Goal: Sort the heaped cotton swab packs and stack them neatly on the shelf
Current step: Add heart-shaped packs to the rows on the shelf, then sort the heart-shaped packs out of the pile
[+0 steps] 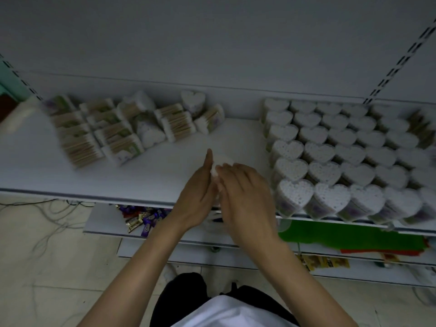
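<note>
Both my hands meet over the front middle of the white shelf (165, 166) with a heart-shaped cotton swab pack (220, 162) between them. My left hand (200, 194) presses its flat palm against the pack's left side, fingers straight. My right hand (245, 197) curls over the pack's right side and hides most of it. To the right, heart-shaped packs (335, 152) stand upright in neat rows. At the back left lies a loose heap of rectangular wooden-stick swab packs (111, 131) mixed with a few heart packs (193, 101).
A lower shelf (106, 223) holds purple and gold wrapped sweets (144, 218). Green and red sheets (354, 237) lie on the lower shelf to the right. Cables (47, 215) trail over the tiled floor at left. A white object (18, 116) sits at the shelf's far left.
</note>
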`<state>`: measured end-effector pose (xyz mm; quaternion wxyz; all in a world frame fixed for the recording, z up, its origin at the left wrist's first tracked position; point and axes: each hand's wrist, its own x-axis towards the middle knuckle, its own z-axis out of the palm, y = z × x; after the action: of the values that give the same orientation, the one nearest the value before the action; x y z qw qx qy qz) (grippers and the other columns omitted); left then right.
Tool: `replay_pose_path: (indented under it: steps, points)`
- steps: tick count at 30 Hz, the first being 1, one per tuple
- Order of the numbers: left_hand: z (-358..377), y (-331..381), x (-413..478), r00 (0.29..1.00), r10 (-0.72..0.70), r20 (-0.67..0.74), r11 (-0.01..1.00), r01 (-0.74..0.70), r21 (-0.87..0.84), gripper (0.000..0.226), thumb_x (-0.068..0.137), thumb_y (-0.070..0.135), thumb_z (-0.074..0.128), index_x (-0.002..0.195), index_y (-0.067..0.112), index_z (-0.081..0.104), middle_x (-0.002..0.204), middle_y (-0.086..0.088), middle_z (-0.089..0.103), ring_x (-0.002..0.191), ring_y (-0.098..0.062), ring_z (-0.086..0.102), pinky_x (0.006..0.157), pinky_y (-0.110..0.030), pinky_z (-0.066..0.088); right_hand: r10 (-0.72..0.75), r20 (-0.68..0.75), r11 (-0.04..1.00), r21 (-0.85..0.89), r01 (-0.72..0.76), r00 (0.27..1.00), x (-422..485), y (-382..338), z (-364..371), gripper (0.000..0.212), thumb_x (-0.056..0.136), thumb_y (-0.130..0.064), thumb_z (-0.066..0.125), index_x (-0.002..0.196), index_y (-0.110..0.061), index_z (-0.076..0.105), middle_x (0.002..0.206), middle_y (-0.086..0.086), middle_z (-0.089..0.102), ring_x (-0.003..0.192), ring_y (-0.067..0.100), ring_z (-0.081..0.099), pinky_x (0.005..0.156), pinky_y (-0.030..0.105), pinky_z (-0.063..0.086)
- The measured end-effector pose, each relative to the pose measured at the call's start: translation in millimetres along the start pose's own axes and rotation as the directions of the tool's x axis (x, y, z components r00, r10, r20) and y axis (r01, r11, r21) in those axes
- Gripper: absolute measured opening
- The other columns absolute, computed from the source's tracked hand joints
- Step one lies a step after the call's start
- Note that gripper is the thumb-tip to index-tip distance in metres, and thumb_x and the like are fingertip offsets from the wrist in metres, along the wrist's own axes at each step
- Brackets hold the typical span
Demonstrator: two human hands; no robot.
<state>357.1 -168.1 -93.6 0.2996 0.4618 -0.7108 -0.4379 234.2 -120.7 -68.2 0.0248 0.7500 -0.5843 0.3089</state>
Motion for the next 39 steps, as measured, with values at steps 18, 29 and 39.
replay_pose_path:
  steps: [18,29,39]
  points:
    - [-17.5,-16.0,9.8,0.984,-0.106,-0.142,0.949,0.058,-0.311,0.044,0.102,0.029,0.039,0.146,0.022,0.038,0.143,0.009,0.047,0.126,0.003,0.046,0.107,-0.013,0.033,-0.430,0.604,0.804,-0.082,0.589,0.671,110.1,21.1,-17.0,0.024,0.068,0.003,0.062,0.091,-0.002,0.064,0.080,0.018,0.061,0.059,0.030,0.056,0.041,0.027,0.037]
    - [22.9,-28.5,6.2,0.896,0.351,-0.272,0.849,-0.182,0.495,0.047,0.099,0.032,0.038,0.126,0.000,0.059,0.119,-0.015,0.064,0.106,-0.022,0.056,0.096,-0.027,0.044,0.021,0.353,0.670,-0.699,0.249,0.935,168.8,47.6,5.0,0.023,0.082,-0.031,0.070,0.100,-0.016,0.068,0.099,0.005,0.069,0.090,0.017,0.067,0.069,0.028,0.052]
    - [30.2,-36.3,7.4,0.831,0.476,-0.287,0.784,-0.253,0.567,0.043,0.100,0.024,0.036,0.105,-0.001,0.070,0.100,-0.014,0.071,0.096,-0.020,0.055,0.093,-0.024,0.041,0.189,0.476,0.700,-0.679,0.223,0.859,187.3,74.6,4.5,0.020,0.090,-0.010,0.059,0.110,-0.011,0.062,0.112,0.007,0.066,0.105,0.024,0.064,0.078,0.032,0.049]
